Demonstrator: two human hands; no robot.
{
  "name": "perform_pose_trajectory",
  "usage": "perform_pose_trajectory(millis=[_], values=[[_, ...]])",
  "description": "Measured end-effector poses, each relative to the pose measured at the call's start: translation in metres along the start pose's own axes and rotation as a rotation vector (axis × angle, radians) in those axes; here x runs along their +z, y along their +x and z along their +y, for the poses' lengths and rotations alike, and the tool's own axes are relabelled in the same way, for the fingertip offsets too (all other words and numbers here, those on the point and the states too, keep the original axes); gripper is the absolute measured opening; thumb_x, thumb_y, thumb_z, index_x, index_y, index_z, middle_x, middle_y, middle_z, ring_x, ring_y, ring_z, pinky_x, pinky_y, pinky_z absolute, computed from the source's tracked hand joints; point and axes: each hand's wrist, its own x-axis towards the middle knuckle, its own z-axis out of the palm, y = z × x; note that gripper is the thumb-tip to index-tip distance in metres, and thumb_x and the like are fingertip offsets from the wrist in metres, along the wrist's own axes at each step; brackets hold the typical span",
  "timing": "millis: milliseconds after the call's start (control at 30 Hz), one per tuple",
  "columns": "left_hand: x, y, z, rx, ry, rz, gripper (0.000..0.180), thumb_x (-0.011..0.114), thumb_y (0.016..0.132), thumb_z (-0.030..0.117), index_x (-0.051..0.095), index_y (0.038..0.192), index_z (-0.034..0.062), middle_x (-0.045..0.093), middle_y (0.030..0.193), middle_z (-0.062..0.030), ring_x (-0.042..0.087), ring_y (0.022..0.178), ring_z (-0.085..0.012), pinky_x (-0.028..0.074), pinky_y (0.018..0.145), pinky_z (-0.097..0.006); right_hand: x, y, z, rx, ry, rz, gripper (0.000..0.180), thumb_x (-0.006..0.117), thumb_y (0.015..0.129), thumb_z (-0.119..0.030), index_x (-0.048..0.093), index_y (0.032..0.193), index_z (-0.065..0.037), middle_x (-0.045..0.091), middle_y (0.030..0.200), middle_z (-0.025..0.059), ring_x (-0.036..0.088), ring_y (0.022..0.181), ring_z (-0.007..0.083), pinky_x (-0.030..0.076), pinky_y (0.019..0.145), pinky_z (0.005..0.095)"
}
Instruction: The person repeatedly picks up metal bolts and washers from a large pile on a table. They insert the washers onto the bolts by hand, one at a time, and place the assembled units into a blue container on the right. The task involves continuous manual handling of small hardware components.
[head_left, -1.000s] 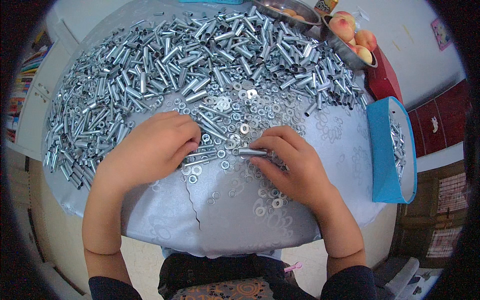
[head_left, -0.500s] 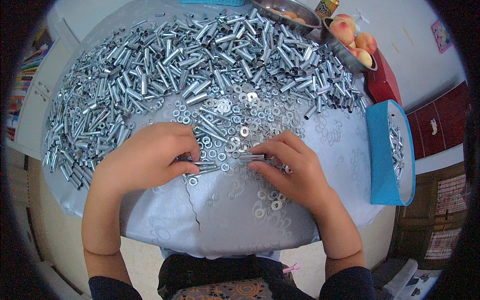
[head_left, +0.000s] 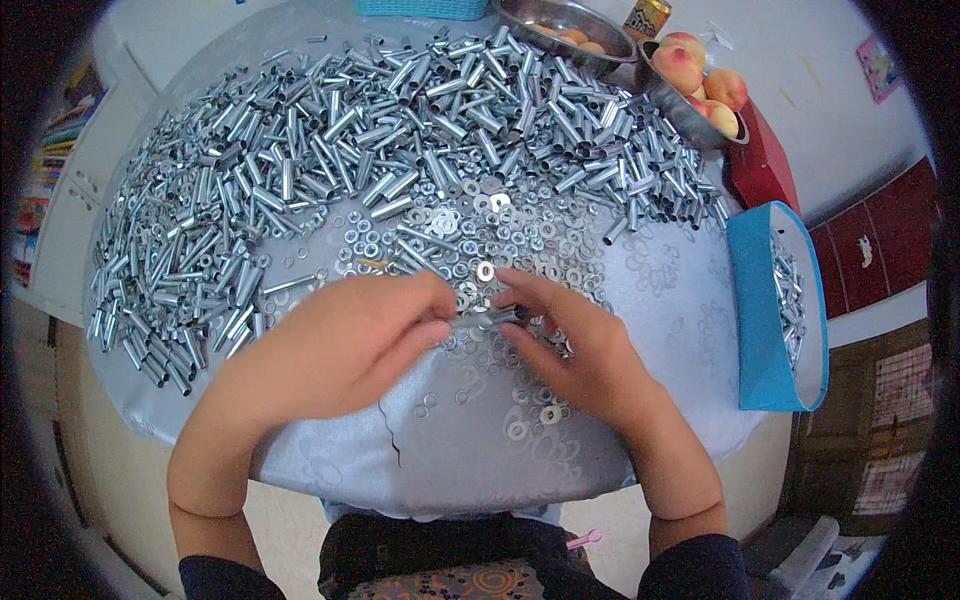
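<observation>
A silver metal tube (head_left: 488, 319) lies level between my two hands, above the loose washers. My right hand (head_left: 575, 345) holds it at its right, darker open end, between thumb and fingers. At the tube's left end, my left hand (head_left: 385, 330) has thumb and forefinger pinched together. What sits between those fingertips is hidden and slightly blurred. Just beyond the hands spread flat washers and nuts (head_left: 485, 271), with several slim bolts (head_left: 420, 250) among them.
A big heap of metal tubes (head_left: 400, 110) covers the table's far side and left. At right stands a blue fabric box (head_left: 752, 310) holding metal pieces. Peaches (head_left: 680, 70) fill a metal bowl beside a red box (head_left: 762, 170). A dark crack-like line (head_left: 390, 435) marks the tablecloth.
My left hand has moved right, from the slim bolts beside it to the left end of the tube. The right hand keeps its hold with little movement.
</observation>
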Motion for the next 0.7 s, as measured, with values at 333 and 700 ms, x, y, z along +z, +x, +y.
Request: perform_pose_trajectory(millis=[333, 700], values=[[0.026, 0.0, 0.0, 0.1, -0.145, 0.18, 0.011, 0.057, 0.082, 0.012, 0.055, 0.09, 0.0045, 0.055, 0.075, -0.0093, 0.055, 0.064, -0.0228, 0.044, 0.058, -0.031, 0.004, -0.002, 0.004, -0.22, -0.18, -0.03, 0.06, 0.058, 0.078, -0.01, 0.031, 0.132, -0.004, 0.059, 0.083, 0.0146, 0.056, 0.074, 0.0323, 0.044, 0.067, 0.0414], [0.031, 0.004, -0.006, 0.04, -0.271, 0.278, 0.01, 0.061, 0.08, 0.008, 0.06, 0.087, 0.0006, 0.061, 0.079, -0.0075, 0.058, 0.067, -0.0128, 0.046, 0.062, -0.025, -0.003, 0.0, -0.002, -0.138, -0.243, -0.155, 0.052, 0.048, 0.081, -0.01, 0.033, 0.13, -0.002, 0.057, 0.081, 0.0165, 0.055, 0.076, 0.0331, 0.043, 0.068, 0.0425]])
